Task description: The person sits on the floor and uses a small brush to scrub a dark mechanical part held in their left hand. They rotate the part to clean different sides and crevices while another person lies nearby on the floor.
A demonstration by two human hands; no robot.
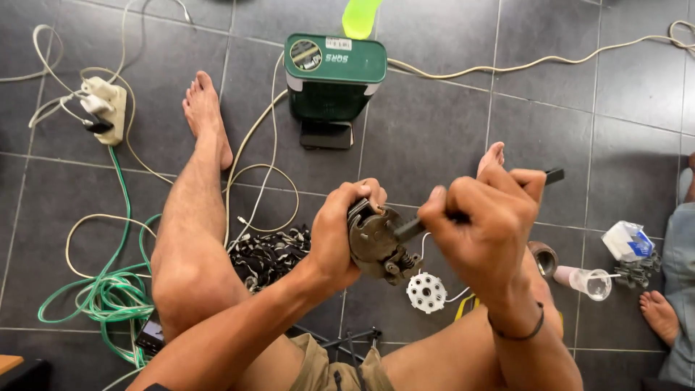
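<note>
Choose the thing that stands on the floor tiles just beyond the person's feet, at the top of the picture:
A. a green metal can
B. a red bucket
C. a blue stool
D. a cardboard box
A: a green metal can stands upright on the grey floor tiles, past the round metal part held in the left hand.

Counted two hands (340,232) (481,232), one round metal part (373,242), one green can (334,76), one power strip (107,108), one plastic cup (590,282), one white disc (427,292).

Grey tiled floor (434,130) carries a green can (334,76), power strip (107,108), and green cable (108,289).
</note>
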